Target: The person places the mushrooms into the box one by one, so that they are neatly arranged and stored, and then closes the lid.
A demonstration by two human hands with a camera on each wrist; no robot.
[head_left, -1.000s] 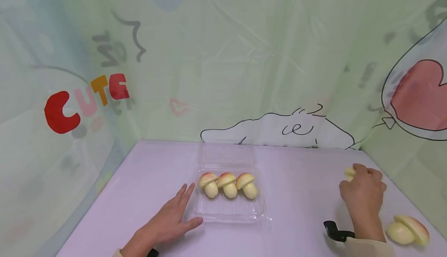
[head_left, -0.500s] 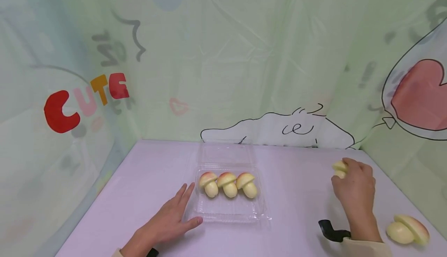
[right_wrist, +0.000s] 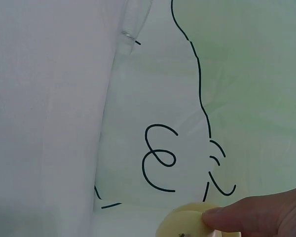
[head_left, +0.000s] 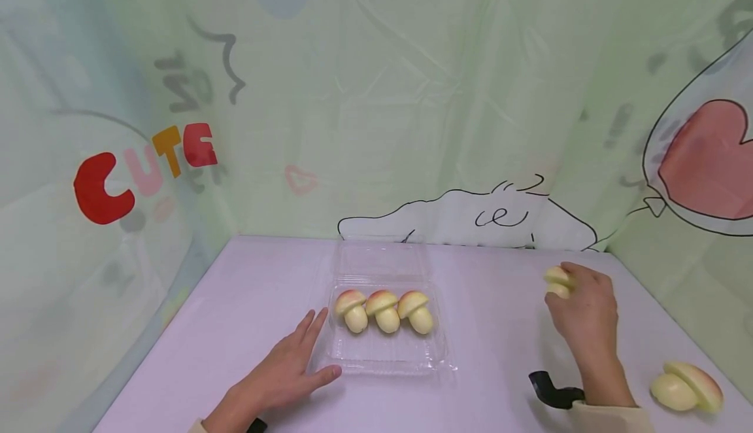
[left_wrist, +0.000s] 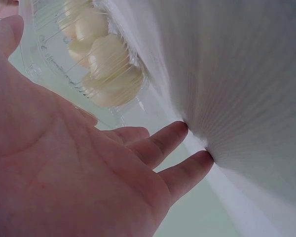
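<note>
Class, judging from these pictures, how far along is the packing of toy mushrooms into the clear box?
Done: three mushrooms lie in a row in the open clear box. In hand: the right hand grips a fourth mushroom above the table, while the left hand rests flat beside the box. Left: one larger mushroom lies on the table at the right.

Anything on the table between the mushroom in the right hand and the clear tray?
Nothing: the head view shows only bare table between the held mushroom and the tray.

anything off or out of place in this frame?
Mostly tidy: three mushrooms sit in a neat row in the clear tray. One mushroom lies on its side near the table's right edge, apart from the rest. Nothing spilled or damaged.
</note>
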